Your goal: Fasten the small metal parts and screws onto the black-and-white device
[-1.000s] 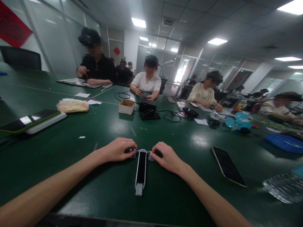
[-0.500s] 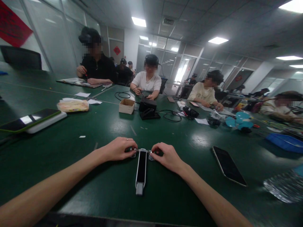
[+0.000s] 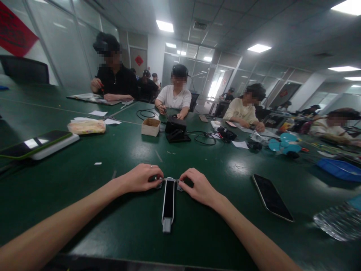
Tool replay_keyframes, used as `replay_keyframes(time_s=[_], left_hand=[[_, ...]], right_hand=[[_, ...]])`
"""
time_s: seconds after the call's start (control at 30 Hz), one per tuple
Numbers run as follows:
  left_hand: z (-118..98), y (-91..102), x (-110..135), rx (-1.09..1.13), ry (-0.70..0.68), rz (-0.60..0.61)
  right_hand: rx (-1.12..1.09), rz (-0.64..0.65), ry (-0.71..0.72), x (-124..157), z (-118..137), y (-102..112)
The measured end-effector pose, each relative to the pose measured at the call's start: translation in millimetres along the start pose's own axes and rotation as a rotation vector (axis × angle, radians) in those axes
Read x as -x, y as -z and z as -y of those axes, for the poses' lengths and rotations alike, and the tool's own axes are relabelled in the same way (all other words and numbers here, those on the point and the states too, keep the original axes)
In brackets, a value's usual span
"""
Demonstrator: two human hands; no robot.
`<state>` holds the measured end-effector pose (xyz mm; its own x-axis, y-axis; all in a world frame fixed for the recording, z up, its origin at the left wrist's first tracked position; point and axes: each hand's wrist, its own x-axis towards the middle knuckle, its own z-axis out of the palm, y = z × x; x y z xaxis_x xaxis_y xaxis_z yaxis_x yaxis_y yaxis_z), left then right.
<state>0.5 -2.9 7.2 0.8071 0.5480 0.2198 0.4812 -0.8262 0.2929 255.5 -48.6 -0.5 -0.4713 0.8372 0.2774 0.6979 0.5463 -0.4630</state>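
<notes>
A slim black bar with a white rim [image 3: 169, 199] lies lengthwise in front of me on the green table. A pale grey block [image 3: 166, 225] forms its near end. Small metal pieces stick out on both sides of its far end. My left hand [image 3: 142, 177] pinches the left metal piece [image 3: 159, 184] between thumb and fingers, a ring on one finger. From the other side, my right hand [image 3: 197, 185] is closed in a pinch on the right metal piece [image 3: 179, 186]. Fingertips partly hide both pieces, so their exact form cannot be made out.
To the right lie a phone [image 3: 272, 197] and a clear plastic bottle [image 3: 337, 222]. Farther off are a small open box [image 3: 150, 128], a black stand [image 3: 177, 130], cables, a soft packet [image 3: 88, 127] and a blue tray [image 3: 340, 170]. Several people sit around the table.
My right hand's fingers have shifted slightly upward at the right metal piece. The bar and my left hand stay nearly in place.
</notes>
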Motion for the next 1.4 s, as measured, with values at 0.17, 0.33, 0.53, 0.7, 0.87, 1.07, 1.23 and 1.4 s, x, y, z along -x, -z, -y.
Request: replay_keyframes(time_s=[0.17,0.33,0.53,0.7,0.87,1.07,1.23,1.4], left_hand=[[-0.1,-0.3,0.3,-0.001,-0.001,-0.005],[0.9,-1.5,0.3,0.002,-0.003,-0.01],[3.5,-3.4,1.0,0.016,-0.009,-0.004],[3.8,-3.8,1.2,0.005,-0.011,-0.007],[3.6,-3.7,0.8,0.005,0.0,0.006],[4.0,-4.1,0.9,0.003,-0.002,-0.002],[3.9,-3.7,1.1,0.008,-0.009,-0.003],[3.5,-3.4,1.0,0.007,-0.002,0.003]], right_hand=[[0.003,-0.007,-0.011,0.1,-0.2,-2.4],[-0.021,-0.001,-0.042,0.5,-0.3,-2.5],[-0.024,0.003,-0.022,0.2,-3.0,-4.7],[-0.008,0.0,0.017,1.2,-5.0,-6.5],[0.016,0.012,0.017,1.4,-4.9,-6.1],[0.005,0.024,0.003,0.3,-3.0,-5.2],[0.015,0.029,0.019,0.4,-5.1,-5.7],[0.021,0.034,0.025,0.1,-6.4,-6.5]])
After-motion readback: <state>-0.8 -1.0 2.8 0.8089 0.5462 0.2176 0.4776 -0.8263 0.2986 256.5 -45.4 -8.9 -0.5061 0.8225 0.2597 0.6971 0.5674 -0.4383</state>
